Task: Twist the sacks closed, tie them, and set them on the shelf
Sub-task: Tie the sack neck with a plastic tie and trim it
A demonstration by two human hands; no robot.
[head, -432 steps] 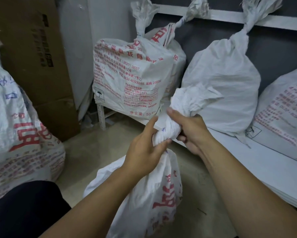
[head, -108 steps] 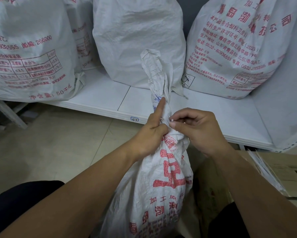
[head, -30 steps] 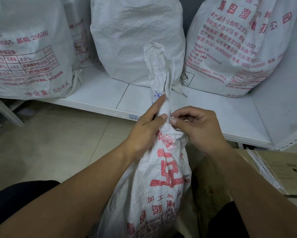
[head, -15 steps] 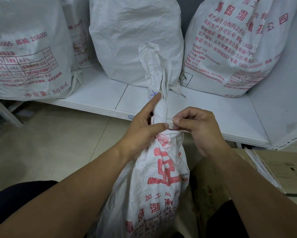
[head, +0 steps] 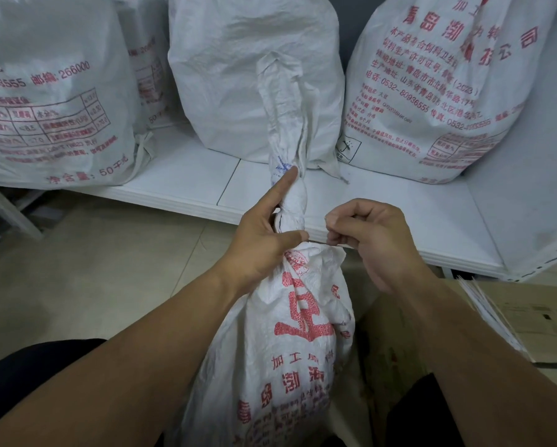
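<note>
A white woven sack (head: 290, 343) with red print stands on the floor between my knees, its neck twisted into a tight upright rope (head: 286, 130). My left hand (head: 264, 240) grips the twisted neck, forefinger pointing up along it and thumb pressed across the base. My right hand (head: 367, 240) is just right of the neck, fingertips pinching a thin tie (head: 319, 242) that runs taut from the neck to the hand. The low white shelf (head: 206, 185) lies directly behind the sack.
Three filled white sacks sit on the shelf: a left sack (head: 51, 91), a middle sack (head: 238, 59) and a right sack (head: 448, 85). A flat cardboard box (head: 528, 321) lies at the right. Tiled floor (head: 93, 285) spreads to the left.
My right hand has moved a little to the right, away from the neck, drawing the thin tie out taut. My left hand keeps its grip on the twisted neck.
</note>
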